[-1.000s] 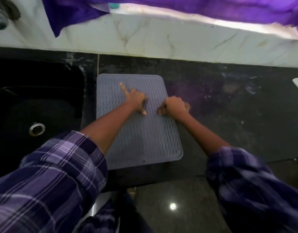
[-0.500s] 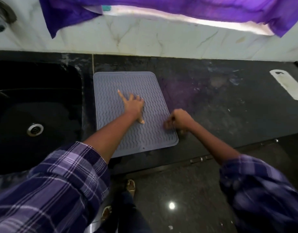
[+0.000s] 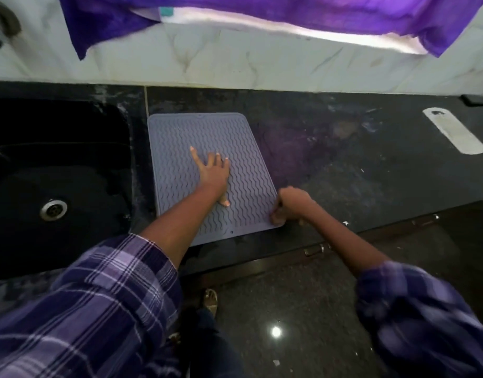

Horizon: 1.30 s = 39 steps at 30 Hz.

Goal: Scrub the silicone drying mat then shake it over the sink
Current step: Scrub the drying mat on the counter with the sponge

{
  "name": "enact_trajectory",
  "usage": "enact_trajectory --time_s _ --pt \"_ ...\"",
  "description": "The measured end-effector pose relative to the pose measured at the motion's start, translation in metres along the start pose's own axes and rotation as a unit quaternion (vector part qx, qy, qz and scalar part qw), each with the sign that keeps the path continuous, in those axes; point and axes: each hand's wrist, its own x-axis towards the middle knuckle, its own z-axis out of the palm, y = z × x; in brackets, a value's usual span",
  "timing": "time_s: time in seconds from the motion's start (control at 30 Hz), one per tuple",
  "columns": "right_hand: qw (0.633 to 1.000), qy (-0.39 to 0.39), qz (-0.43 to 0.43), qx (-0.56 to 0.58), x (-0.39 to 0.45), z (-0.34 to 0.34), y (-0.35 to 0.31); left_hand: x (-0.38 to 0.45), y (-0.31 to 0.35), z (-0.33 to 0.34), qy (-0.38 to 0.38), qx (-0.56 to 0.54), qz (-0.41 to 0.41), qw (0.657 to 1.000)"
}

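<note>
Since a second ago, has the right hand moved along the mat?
Yes. The right hand has slid from the middle of the mat's right side towards its near right corner, away from the marble wall.

The right hand [image 3: 288, 205] now sits at the lower right corner of the drying mat [image 3: 243, 148], its fingers curled down against the mat's edge; a second ago it was closed beside the left hand near the mat's middle, and half a second ago it was partway down the right edge. The left hand [image 3: 211, 174] now lies flatter, fingers spread toward the upper left of the frame, where a second ago only the forefinger pointed out from a looser hand. The mat's near end, formerly reaching the counter's front edge [image 3: 262, 257], now lies a little back from it.
</note>
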Motion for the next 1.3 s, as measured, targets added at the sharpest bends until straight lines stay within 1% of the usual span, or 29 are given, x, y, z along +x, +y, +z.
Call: enact_trajectory --time_s 0.07,0.1,0.13,0.17,0.2,0.23,0.27,0.3,0.37,0.4,0.47,0.5,0.53,0.6,0.63,0.7,0.73,0.8,0.83,0.87,0.9,0.93,1.0,1.07,1.13,1.2,1.23,1.27,1.3 --pt "0.994 0.087 0.017 0.064 0.016 -0.006 -0.012 0.000 0.000 0.001 0.010 -0.014 -0.008 1.000" --pt "0.989 0.134 0.026 0.057 0.016 0.000 -0.015 0.001 0.000 -0.001 0.022 -0.026 -0.011 0.999" --pt "0.985 0.168 0.026 0.018 0.013 0.009 -0.015 0.002 0.000 -0.005 0.031 -0.035 -0.011 0.999" --pt "0.982 0.187 0.015 -0.027 -0.004 0.025 -0.017 -0.005 -0.002 -0.002 0.037 -0.043 -0.009 0.998" --pt "0.979 0.195 -0.002 -0.061 -0.022 0.041 -0.018 -0.011 -0.002 0.001 0.041 -0.048 -0.008 0.998" --pt "0.978 0.188 -0.024 -0.083 -0.033 0.053 -0.014 -0.010 -0.002 0.004 0.039 -0.051 -0.011 0.998" --pt "0.982 0.159 -0.046 -0.090 -0.042 0.062 -0.009 -0.011 -0.001 0.008 0.037 -0.050 -0.016 0.998" --pt "0.988 0.120 -0.061 -0.076 -0.047 0.063 -0.005 -0.011 -0.001 0.011 0.030 -0.044 -0.017 0.998" --pt "0.996 0.071 -0.058 0.018 -0.045 0.043 -0.001 -0.014 -0.003 0.017 0.021 -0.032 -0.012 0.999" --pt "0.992 0.089 -0.050 0.070 -0.039 0.029 -0.001 -0.016 -0.005 0.017 0.018 -0.032 -0.009 0.999" --pt "0.976 0.180 -0.033 0.120 -0.018 0.006 -0.003 -0.020 -0.013 0.016 0.011 -0.055 -0.015 0.998" --pt "0.973 0.199 -0.021 0.113 -0.009 0.006 -0.008 -0.023 -0.018 0.016 0.006 -0.067 -0.021 0.998" --pt "0.976 0.201 0.009 0.085 -0.004 0.014 -0.016 -0.026 -0.023 0.017 0.002 -0.072 -0.026 0.997" --pt "0.975 0.211 0.062 0.010 -0.008 0.048 -0.033 -0.030 -0.036 0.022 0.007 -0.057 -0.042 0.998" --pt "0.974 0.214 0.061 -0.033 -0.016 0.064 -0.039 -0.031 -0.040 0.025 0.015 -0.048 -0.054 0.997" --pt "0.978 0.197 0.021 -0.065 -0.042 0.079 -0.036 -0.034 -0.042 0.027 0.018 -0.041 -0.062 0.997" --pt "0.984 0.169 -0.012 -0.051 -0.051 0.077 -0.028 -0.035 -0.040 0.026 0.021 -0.033 -0.056 0.998" --pt "0.993 0.102 -0.060 0.019 -0.059 0.055 -0.016 -0.036 -0.033 0.026 0.035 -0.011 -0.050 0.998" --pt "0.990 0.101 -0.082 0.048 -0.056 0.044 -0.016 -0.035 -0.031 0.025 0.038 0.001 -0.053 0.998" --pt "0.984 0.123 -0.119 0.041 -0.049 0.037 -0.022 -0.034 -0.030 0.024 0.038 0.012 -0.057 0.998" --pt "0.976 0.146 -0.162 0.005 -0.043 0.035 -0.034 -0.033 -0.029 0.023 0.035 0.024 -0.062 0.997" --pt "0.967 0.152 -0.200 -0.042 -0.037 0.039 -0.045 -0.032 -0.028 0.024 0.029 0.038 -0.065 0.997" --pt "0.956 0.114 -0.237 -0.130 -0.033 0.054 -0.054 -0.030 -0.024 0.024 0.016 0.070 -0.068 0.995" --pt "0.958 0.093 -0.200 -0.183 -0.037 0.061 -0.029 -0.028 -0.023 0.024 0.017 0.087 -0.070 0.994" --pt "0.968 0.083 -0.111 -0.209 -0.044 0.054 0.002 -0.029 -0.023 0.025 0.019 0.089 -0.070 0.993" --pt "0.967 0.084 -0.020 -0.241 -0.042 0.039 0.020 -0.031 -0.024 0.026 0.018 0.081 -0.072 0.994" --pt "0.966 0.095 -0.003 -0.240 -0.038 0.031 0.021 -0.031 -0.025 0.025 0.017 0.078 -0.073 0.994" --pt "0.969 0.115 -0.007 -0.220 -0.033 0.027 0.016 -0.031 -0.026 0.025 0.016 0.073 -0.073 0.995" --pt "0.973 0.131 -0.030 -0.189 -0.029 0.026 0.009 -0.030 -0.027 0.024 0.015 0.065 -0.073 0.995"
